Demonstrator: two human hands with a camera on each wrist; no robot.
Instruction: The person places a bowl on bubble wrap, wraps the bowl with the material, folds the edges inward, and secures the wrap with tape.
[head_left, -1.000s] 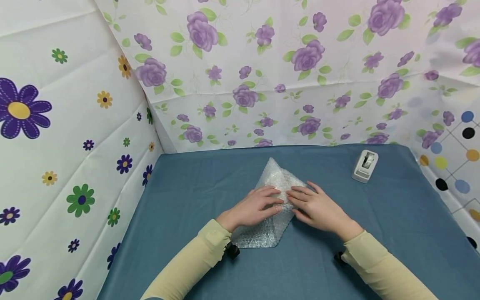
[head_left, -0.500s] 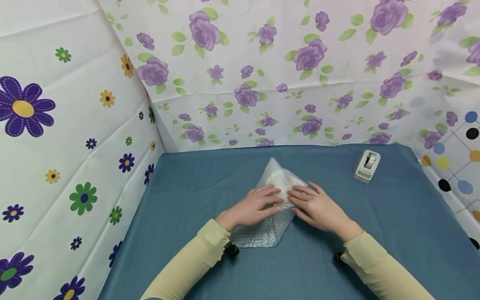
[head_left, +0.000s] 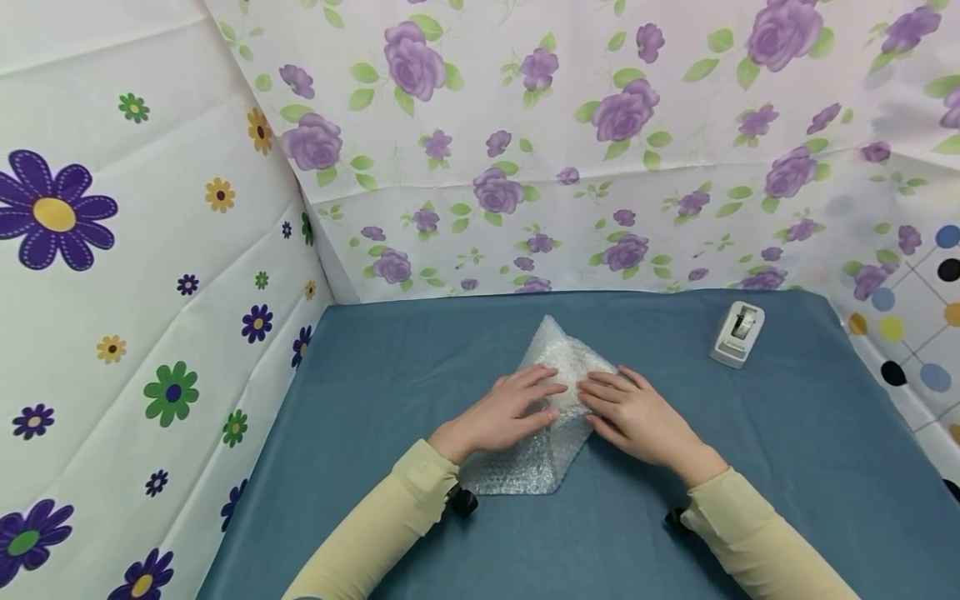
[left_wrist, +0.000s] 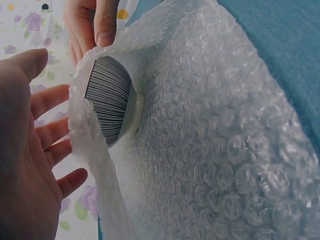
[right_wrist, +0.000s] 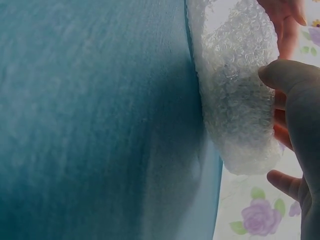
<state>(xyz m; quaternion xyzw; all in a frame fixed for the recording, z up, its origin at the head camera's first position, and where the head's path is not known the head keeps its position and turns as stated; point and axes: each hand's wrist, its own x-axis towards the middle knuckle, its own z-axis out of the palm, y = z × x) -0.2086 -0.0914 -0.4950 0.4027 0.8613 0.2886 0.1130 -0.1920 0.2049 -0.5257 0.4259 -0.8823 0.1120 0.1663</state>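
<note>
A sheet of clear bubble wrap (head_left: 517, 473) lies at the middle of the table, its far corners folded inward over a bowl. In the left wrist view the bowl (left_wrist: 111, 95), white with thin dark stripes, shows through the open near side of the wrap, its foot on the sheet. My left hand (head_left: 504, 414) is spread over the left part of the folded wrap, fingertips right at its upper layer. My right hand (head_left: 637, 415) rests on the folded right side with fingers extended. In the right wrist view the wrap (right_wrist: 240, 95) covers the bowl's side.
A white tape dispenser (head_left: 738, 335) stands at the back right of the table, which is covered in blue cloth (head_left: 390, 358). Flower-patterned sheets (head_left: 465, 125) hang behind it and on the left. A dotted sheet (head_left: 918, 333) hangs on the right.
My left hand's fingers have spread and drawn slightly left, away from the right hand. My right hand stays on the wrap. The head view has shifted a little.
</note>
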